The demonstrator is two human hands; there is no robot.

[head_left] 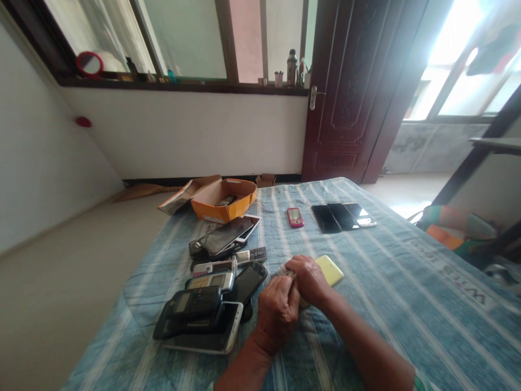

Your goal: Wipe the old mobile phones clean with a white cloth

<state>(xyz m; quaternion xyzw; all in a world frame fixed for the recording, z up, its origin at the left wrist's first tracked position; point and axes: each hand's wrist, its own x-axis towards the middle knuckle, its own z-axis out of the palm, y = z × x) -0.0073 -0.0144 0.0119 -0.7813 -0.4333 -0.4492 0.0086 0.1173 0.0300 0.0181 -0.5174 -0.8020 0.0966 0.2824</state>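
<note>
**Both hands on the yellow phone, mid-table**

My left hand [278, 310] and my right hand [310, 278] meet over a yellow phone [330, 269] lying on the blue striped cloth [407, 304] that covers the table. My right hand curls over the phone's near end, fingers closed around it; only the far corner of the yellow case shows past my knuckles. My left hand presses in against the right, fingers bent, and I cannot tell whether it grips the phone or just rests against the other hand. Something small and grey sits at my right fingertips, too blurred to name.

Just left of my hands lies a heap of old phones [211, 288], stacked and overlapping, the nearest one a white-edged handset under a black one. Beyond the heap stands an open orange box [223, 200] with something dark inside. Farther up the cloth a small pink phone [295, 217] lies alone, and beside it, to the right, three dark smartphones [343, 216] lie side by side, touching.
</note>
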